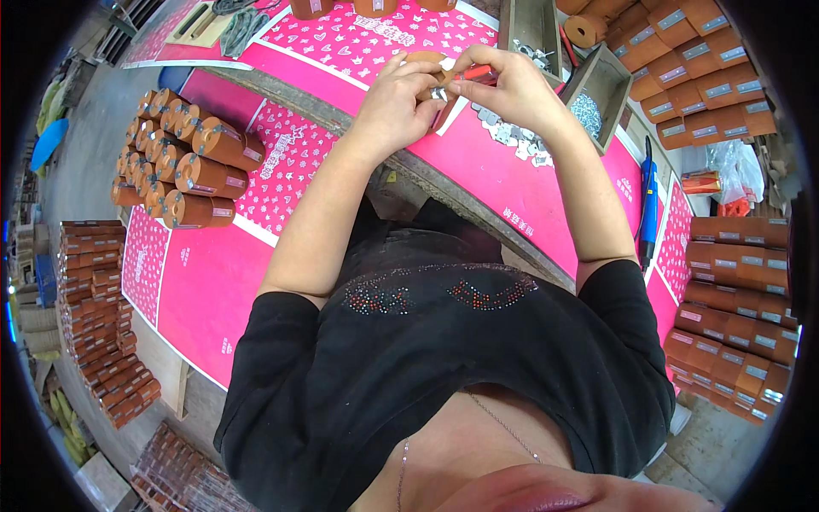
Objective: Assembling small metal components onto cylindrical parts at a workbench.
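Observation:
My left hand [394,109] is wrapped round a brown wooden cylinder [424,57] over the pink-covered table, mostly hidden behind the fingers. A small silver metal fitting [438,93] shows at the cylinder's side, between my two hands. My right hand [509,88] pinches a red-handled tool [478,74] close to that fitting; the tool's tip cannot be made out. Loose flat metal plates [512,136] lie in a heap just below my right hand.
A wooden tray [603,72] of small screws and another wooden tray [507,26] with metal pieces stand at the right. A blue power tool [649,213] lies farther right. Brown cylinders [205,175] stand grouped at the left; more cylinders [738,264] are stacked at the right.

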The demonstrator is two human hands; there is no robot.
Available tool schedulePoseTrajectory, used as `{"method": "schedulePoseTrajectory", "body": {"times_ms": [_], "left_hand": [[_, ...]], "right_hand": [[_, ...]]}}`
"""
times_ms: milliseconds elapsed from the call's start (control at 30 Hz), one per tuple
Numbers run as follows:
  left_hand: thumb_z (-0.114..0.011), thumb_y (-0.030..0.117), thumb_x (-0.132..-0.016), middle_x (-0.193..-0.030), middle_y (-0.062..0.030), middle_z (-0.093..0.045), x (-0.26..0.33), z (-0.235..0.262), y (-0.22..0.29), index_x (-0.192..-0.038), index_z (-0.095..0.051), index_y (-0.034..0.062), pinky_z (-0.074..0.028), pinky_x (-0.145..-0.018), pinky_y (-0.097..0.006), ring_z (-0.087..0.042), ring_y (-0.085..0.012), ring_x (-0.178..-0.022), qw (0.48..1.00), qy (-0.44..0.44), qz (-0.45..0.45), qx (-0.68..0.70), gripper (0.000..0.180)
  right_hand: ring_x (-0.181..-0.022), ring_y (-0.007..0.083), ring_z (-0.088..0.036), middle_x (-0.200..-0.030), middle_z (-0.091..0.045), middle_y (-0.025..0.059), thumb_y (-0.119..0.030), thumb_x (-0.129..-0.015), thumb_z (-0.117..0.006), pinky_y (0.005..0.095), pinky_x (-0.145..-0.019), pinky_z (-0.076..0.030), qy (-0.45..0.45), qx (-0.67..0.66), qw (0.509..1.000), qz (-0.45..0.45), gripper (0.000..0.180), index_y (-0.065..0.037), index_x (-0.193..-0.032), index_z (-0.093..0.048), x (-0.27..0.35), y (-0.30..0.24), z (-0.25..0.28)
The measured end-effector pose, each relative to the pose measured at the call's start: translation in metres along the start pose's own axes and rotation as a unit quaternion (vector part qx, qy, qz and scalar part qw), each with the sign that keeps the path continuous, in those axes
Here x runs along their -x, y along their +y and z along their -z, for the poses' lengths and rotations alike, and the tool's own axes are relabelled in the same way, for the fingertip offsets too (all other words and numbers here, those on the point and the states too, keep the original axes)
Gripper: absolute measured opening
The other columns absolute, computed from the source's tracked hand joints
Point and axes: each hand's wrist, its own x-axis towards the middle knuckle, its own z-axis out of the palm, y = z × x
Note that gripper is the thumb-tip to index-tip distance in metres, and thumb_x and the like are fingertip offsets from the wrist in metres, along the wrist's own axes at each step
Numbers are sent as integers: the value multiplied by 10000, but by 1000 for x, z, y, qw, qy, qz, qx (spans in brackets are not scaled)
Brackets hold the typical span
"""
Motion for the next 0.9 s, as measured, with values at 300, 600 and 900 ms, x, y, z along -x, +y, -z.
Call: {"method": "schedulePoseTrajectory", "body": {"times_ms": [300, 600, 900], "left_hand": [[-667, 90, -727, -1072, -129, -601, 2, 3, 5, -909, -632, 5, -314, -1037, -401, -531, -289, -1063, 1000, -4, 30, -2, 204], [-690, 95, -719, -931, -133, -630, 1, 2, 1, -868, -629, -16, -317, -1039, -392, -570, -290, -957, 999, -28, 34, 19, 196], [-688, 73, -707, -845, -128, -621, 2, 2, 3, -869, -629, -4, -317, -1037, -389, -565, -285, -931, 998, 11, 41, 36, 189]], "right_hand": [[-810, 333, -604, -814, -624, 189, -225, -724, -700, 402, -730, -464, -186, 212, 957, 73, 299, -28, -936, -624, -47, -39, 23], [-737, 331, -618, -698, -604, 191, -269, -698, -719, 406, -681, -485, -328, 360, 873, 13, 301, 18, -729, -633, -70, -42, 14], [-714, 263, -644, -699, -631, 120, -147, -658, -671, 365, -631, -513, -264, 466, 822, 192, 115, -62, -731, -648, -65, -36, 6]]}}
